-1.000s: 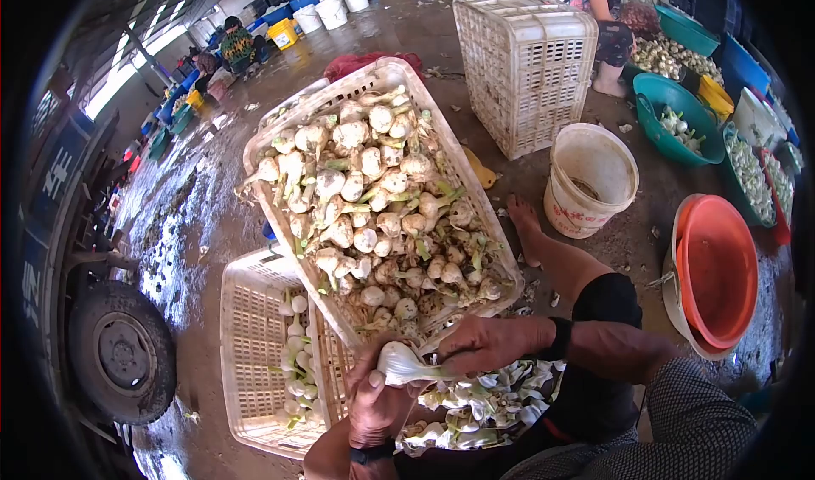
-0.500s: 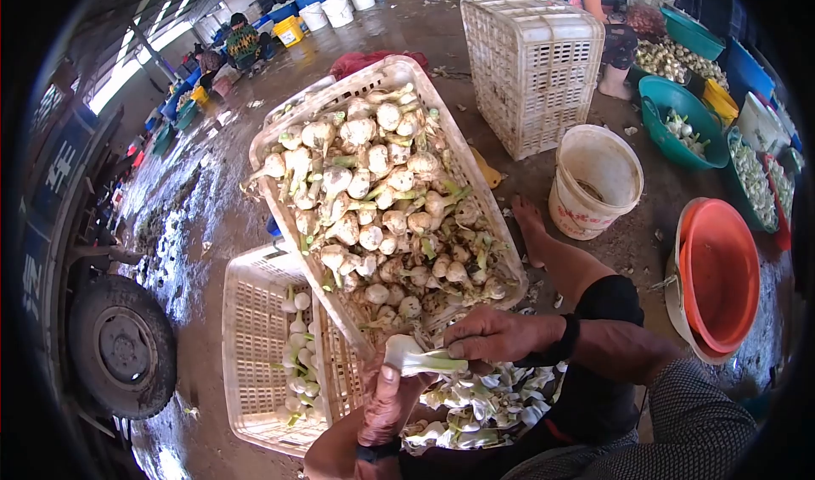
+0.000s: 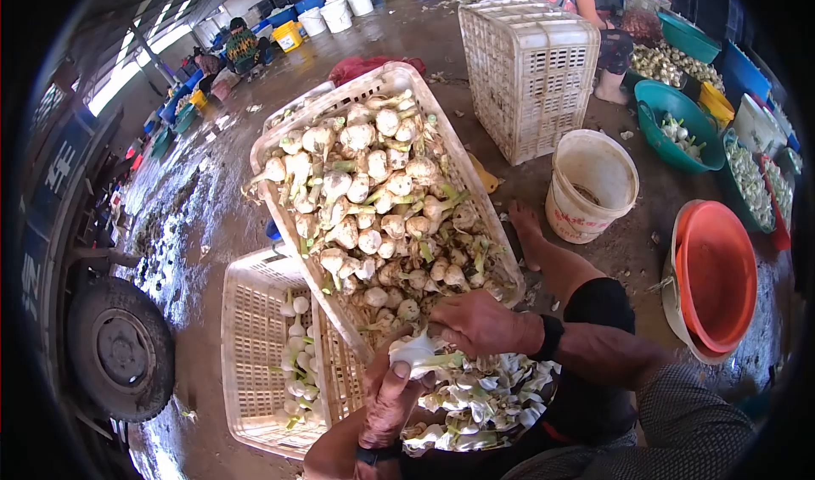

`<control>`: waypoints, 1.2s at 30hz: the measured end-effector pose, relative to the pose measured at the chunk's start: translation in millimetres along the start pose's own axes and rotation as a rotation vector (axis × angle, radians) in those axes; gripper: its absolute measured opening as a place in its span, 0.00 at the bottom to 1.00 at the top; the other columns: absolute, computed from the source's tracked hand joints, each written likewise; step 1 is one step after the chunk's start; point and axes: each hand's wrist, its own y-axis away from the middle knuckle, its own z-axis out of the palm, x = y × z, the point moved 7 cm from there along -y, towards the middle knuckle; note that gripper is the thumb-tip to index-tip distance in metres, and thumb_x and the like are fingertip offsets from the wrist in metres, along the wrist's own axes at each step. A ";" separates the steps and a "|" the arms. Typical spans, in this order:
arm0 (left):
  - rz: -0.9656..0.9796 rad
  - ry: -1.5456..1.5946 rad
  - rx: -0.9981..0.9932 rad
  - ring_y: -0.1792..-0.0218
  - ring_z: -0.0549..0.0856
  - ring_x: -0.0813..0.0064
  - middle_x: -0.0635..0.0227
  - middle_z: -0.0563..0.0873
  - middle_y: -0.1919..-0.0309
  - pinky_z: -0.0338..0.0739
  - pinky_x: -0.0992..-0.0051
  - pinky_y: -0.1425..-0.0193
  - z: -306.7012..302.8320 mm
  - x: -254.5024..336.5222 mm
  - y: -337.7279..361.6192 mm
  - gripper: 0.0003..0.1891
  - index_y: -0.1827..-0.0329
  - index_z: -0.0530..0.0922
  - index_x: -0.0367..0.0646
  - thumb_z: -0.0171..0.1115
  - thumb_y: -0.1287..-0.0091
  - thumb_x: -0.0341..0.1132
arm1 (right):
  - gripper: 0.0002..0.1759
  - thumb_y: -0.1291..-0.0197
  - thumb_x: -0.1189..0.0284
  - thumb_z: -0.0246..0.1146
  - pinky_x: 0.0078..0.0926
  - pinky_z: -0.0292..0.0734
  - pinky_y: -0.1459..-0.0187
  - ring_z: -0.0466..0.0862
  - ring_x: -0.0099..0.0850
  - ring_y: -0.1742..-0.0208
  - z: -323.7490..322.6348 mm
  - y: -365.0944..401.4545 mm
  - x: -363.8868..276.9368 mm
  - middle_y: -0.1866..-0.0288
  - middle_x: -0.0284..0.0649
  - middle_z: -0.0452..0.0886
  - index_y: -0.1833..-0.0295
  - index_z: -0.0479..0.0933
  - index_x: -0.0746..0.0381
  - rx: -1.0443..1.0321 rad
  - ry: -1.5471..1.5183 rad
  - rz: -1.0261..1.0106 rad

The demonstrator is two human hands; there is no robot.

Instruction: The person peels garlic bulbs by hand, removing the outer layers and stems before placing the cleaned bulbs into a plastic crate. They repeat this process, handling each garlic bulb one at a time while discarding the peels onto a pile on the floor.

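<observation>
My left hand (image 3: pixel 392 399) is wrapped round a white garlic bulb (image 3: pixel 414 354), whose green stem points right. Close beside it, my right hand (image 3: pixel 486 323) is closed at the bulb's upper right; what its fingertips pinch is too small to make out. Beyond both hands a tilted white crate (image 3: pixel 488 217) holds a heap of garlic bulbs (image 3: pixel 365 200) with stems and dirty skins. Cleaner white bulbs (image 3: pixel 299 361) lie in a lower crate (image 3: pixel 255 344) at the left. Under my hands is a pile of peeled skins and leaves (image 3: pixel 488 404).
An upright crate (image 3: pixel 531 81) stands beyond a white bucket (image 3: pixel 592 185). Red basins (image 3: pixel 717 276) are at the right, green basins (image 3: pixel 679 123) behind them. Another person (image 3: pixel 611 64) sits at the back right, others (image 3: pixel 242 47) far left. A wheel (image 3: pixel 121 349) stands at left.
My right hand has moved slightly up and left, with the fingers still closed. The bulb has turned a little in my left hand, and a skin now peels up from it.
</observation>
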 end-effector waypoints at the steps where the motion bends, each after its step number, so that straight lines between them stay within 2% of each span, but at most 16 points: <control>1: 0.002 -0.055 0.002 0.54 0.81 0.65 0.57 0.78 0.51 0.78 0.66 0.54 0.8 0.4 0.3 0.49 0.30 0.62 0.33 0.72 0.46 0.58 | 0.09 0.38 0.66 0.60 0.46 0.73 0.66 0.80 0.49 0.68 1.3 0.2 2.0 0.71 0.46 0.76 0.62 0.74 0.62 -0.001 0.003 -0.001; 3: 0.022 -0.084 -0.033 0.52 0.81 0.64 0.56 0.77 0.49 0.78 0.65 0.52 0.7 0.6 1.0 0.50 0.30 0.62 0.33 0.73 0.47 0.57 | 0.09 0.43 0.70 0.63 0.44 0.74 0.68 0.79 0.48 0.69 9.7 3.0 16.9 0.72 0.46 0.75 0.60 0.73 0.63 -0.010 0.063 0.052; 5: 0.046 -0.112 -0.069 0.51 0.81 0.63 0.55 0.77 0.47 0.78 0.64 0.50 1.3 0.2 3.8 0.50 0.29 0.62 0.33 0.74 0.48 0.57 | 0.08 0.41 0.69 0.61 0.46 0.73 0.67 0.79 0.49 0.69 17.8 4.8 35.3 0.72 0.46 0.76 0.62 0.73 0.63 -0.057 0.140 0.130; 7: 0.077 -0.169 -0.106 0.50 0.81 0.61 0.52 0.77 0.45 0.77 0.64 0.44 0.8 0.4 11.6 0.51 0.28 0.62 0.34 0.75 0.51 0.53 | 0.08 0.40 0.68 0.60 0.47 0.73 0.65 0.79 0.50 0.70 27.5 12.2 48.8 0.72 0.46 0.77 0.64 0.74 0.63 -0.110 0.208 0.209; 8: 0.041 -0.120 -0.137 0.48 0.81 0.61 0.50 0.77 0.43 0.75 0.63 0.40 4.0 3.7 16.3 0.49 0.28 0.64 0.36 0.76 0.53 0.47 | 0.09 0.40 0.68 0.60 0.46 0.73 0.66 0.79 0.50 0.71 34.8 16.6 51.0 0.74 0.47 0.76 0.66 0.74 0.64 -0.202 0.189 0.213; 10: 0.060 -0.071 -0.237 0.47 0.81 0.61 0.50 0.78 0.43 0.75 0.63 0.41 2.4 6.3 15.2 0.48 0.28 0.64 0.37 0.75 0.53 0.44 | 0.10 0.41 0.67 0.61 0.46 0.73 0.67 0.79 0.51 0.72 40.7 25.3 55.2 0.76 0.47 0.76 0.67 0.74 0.64 -0.304 0.168 0.211; 12: 0.151 0.018 -0.384 0.47 0.81 0.62 0.51 0.78 0.44 0.77 0.63 0.42 14.2 16.0 13.6 0.42 0.29 0.66 0.39 0.73 0.52 0.34 | 0.15 0.40 0.64 0.62 0.40 0.74 0.71 0.80 0.42 0.76 45.9 29.0 34.6 0.79 0.45 0.76 0.67 0.76 0.66 -0.437 -0.083 -0.057; 13: 0.150 0.018 -0.380 0.47 0.81 0.62 0.51 0.78 0.44 0.77 0.63 0.42 16.3 19.8 12.2 0.42 0.29 0.66 0.39 0.73 0.52 0.34 | 0.15 0.40 0.64 0.62 0.40 0.74 0.71 0.80 0.42 0.76 47.3 27.0 33.5 0.79 0.45 0.76 0.67 0.76 0.66 -0.439 -0.086 -0.058; 15: 0.213 -0.067 -0.245 0.47 0.81 0.62 0.52 0.79 0.45 0.79 0.63 0.42 13.3 31.6 10.7 0.39 0.32 0.68 0.38 0.71 0.51 0.28 | 0.20 0.33 0.59 0.60 0.30 0.73 0.71 0.79 0.29 0.76 38.1 13.5 30.1 0.78 0.46 0.79 0.67 0.79 0.67 -0.436 -0.517 0.277; 16: 0.217 -0.051 -0.190 0.46 0.80 0.63 0.54 0.78 0.45 0.81 0.63 0.42 14.6 36.6 12.9 0.35 0.34 0.70 0.38 0.69 0.50 0.22 | 0.20 0.31 0.58 0.58 0.21 0.72 0.71 0.77 0.20 0.74 32.0 15.7 22.6 0.73 0.37 0.82 0.61 0.81 0.67 -0.477 -0.801 0.510; 19: 0.280 -0.164 -0.120 0.46 0.80 0.63 0.55 0.77 0.43 0.81 0.62 0.43 8.2 41.1 13.5 0.35 0.34 0.71 0.41 0.68 0.48 0.19 | 0.20 0.30 0.57 0.57 0.19 0.72 0.75 0.79 0.18 0.75 36.7 22.5 19.3 0.72 0.32 0.80 0.57 0.80 0.65 -0.524 -0.964 0.584; 20: 0.309 -0.165 -0.142 0.45 0.79 0.64 0.56 0.75 0.41 0.82 0.62 0.43 7.8 40.8 12.6 0.34 0.36 0.72 0.43 0.65 0.49 0.14 | 0.19 0.31 0.58 0.58 0.17 0.71 0.76 0.77 0.17 0.77 37.1 22.5 12.8 0.73 0.31 0.79 0.55 0.79 0.65 -0.509 -0.960 0.594; 23: 0.384 -0.295 -0.157 0.44 0.79 0.64 0.57 0.74 0.39 0.82 0.63 0.43 9.3 40.1 10.3 0.34 0.38 0.73 0.45 0.63 0.51 0.10 | 0.18 0.31 0.61 0.59 0.15 0.72 0.73 0.77 0.16 0.73 41.4 28.4 14.6 0.69 0.31 0.82 0.52 0.80 0.68 -0.575 -1.021 0.641; 33: 0.382 -0.223 -0.133 0.45 0.79 0.67 0.60 0.75 0.41 0.84 0.66 0.47 8.3 35.5 8.6 0.33 0.38 0.74 0.49 0.63 0.48 0.12 | 0.18 0.29 0.64 0.56 0.13 0.72 0.72 0.77 0.13 0.72 37.4 26.0 9.4 0.70 0.28 0.80 0.47 0.78 0.70 -0.491 -1.041 0.558; 35: 0.200 -0.214 -0.028 0.45 0.79 0.67 0.61 0.75 0.40 0.84 0.67 0.49 3.2 25.0 5.7 0.32 0.36 0.73 0.52 0.63 0.45 0.15 | 0.17 0.29 0.63 0.56 0.16 0.71 0.73 0.76 0.15 0.75 38.6 25.8 11.6 0.71 0.30 0.80 0.50 0.80 0.66 -0.410 -1.080 0.564; 36: 0.132 -0.164 0.001 0.46 0.80 0.67 0.61 0.75 0.40 0.83 0.65 0.46 1.2 18.4 3.6 0.32 0.34 0.70 0.49 0.65 0.43 0.18 | 0.17 0.29 0.63 0.56 0.16 0.71 0.73 0.76 0.15 0.75 38.4 25.0 11.4 0.71 0.30 0.80 0.50 0.80 0.66 -0.413 -1.079 0.564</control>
